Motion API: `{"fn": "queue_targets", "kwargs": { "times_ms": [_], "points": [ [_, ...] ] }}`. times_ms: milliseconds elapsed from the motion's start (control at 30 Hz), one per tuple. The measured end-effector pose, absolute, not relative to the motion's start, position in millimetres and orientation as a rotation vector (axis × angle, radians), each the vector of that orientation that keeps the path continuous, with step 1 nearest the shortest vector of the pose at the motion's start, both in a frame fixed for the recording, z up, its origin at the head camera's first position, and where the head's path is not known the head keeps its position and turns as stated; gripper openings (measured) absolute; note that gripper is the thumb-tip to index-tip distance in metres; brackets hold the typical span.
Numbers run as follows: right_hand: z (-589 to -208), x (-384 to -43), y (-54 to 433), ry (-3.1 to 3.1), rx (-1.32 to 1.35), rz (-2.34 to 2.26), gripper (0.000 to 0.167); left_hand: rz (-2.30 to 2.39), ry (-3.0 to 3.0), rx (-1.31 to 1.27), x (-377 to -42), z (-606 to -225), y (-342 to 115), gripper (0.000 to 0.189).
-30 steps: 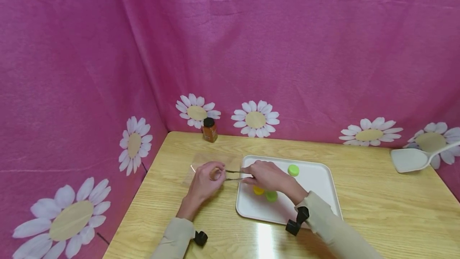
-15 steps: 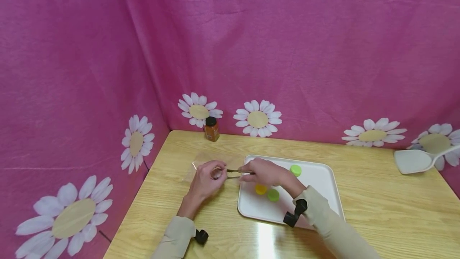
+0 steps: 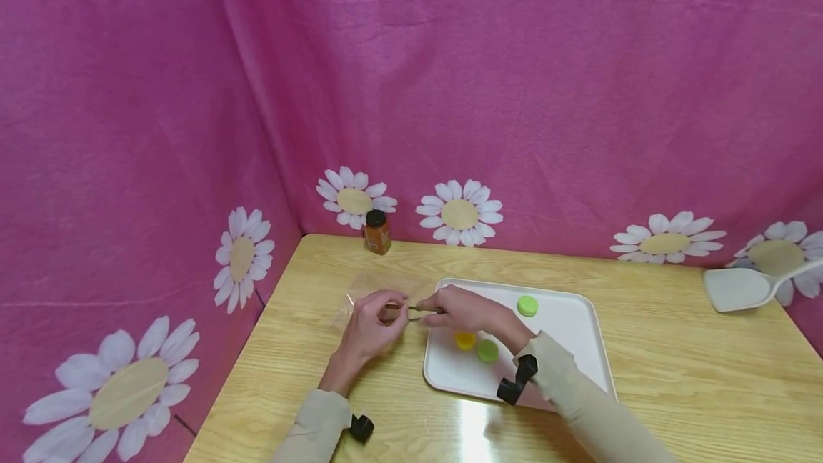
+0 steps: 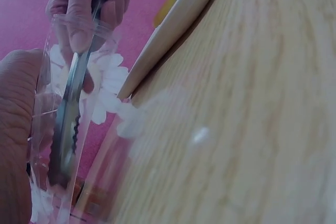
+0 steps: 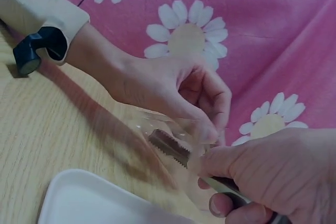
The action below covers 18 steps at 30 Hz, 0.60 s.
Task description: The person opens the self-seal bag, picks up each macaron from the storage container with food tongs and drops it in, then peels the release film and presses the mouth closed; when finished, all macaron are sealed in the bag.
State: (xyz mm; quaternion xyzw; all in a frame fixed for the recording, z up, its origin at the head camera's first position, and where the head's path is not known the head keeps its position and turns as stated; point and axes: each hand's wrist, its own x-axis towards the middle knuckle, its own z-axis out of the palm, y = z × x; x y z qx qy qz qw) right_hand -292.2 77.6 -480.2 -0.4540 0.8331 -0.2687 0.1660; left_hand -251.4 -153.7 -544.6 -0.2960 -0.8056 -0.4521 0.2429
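My left hand (image 3: 369, 327) pinches the mouth of a clear plastic bag (image 3: 363, 283) between thumb and fingers, left of the tray. Metal tongs (image 4: 65, 129) with serrated ends are gripped by my right hand (image 3: 472, 311). In the left wrist view, the tongs' ends lie inside the clear bag. The right wrist view shows their toothed tip (image 5: 168, 145) through the plastic, below the left thumb. On the white tray (image 3: 566, 349), under and beside the right forearm, lie a yellow disc (image 3: 465, 340), a darker green disc (image 3: 487, 351) and a light green disc (image 3: 527, 306), all macaron-like.
A small orange-brown jar (image 3: 377, 234) with a black lid stands at the table's back left. A white spatula (image 3: 736, 289) lies at the far right. Pink cloth (image 3: 514, 106) with daisies hangs behind and left of the wooden table (image 3: 681, 370).
My right hand has moved slightly left, bringing the tongs further into the bag. The tongs' arms look closer together than a second ago. The left hand has stayed nearly in place.
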Motion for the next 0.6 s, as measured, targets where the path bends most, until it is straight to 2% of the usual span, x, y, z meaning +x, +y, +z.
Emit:
{"fn": "queue_targets", "kwargs": {
  "times_ms": [167,333,600],
  "points": [
    [-485.0,-295.6,66.6,2.332,-1.308,-0.796,0.033,-1.175,-2.138,-0.817,-252.9,-546.0,-153.2,0.014],
    [-489.5,-299.7,54.8,2.342,-1.347,-0.789,0.013,-1.157,-2.114,-0.819,-253.7,-546.4,-153.7,0.014],
    [-497.0,-308.1,40.7,2.364,-1.347,-0.778,0.01,-1.132,-2.173,-0.736,-254.1,-546.7,-158.2,0.009]
  ]
}}
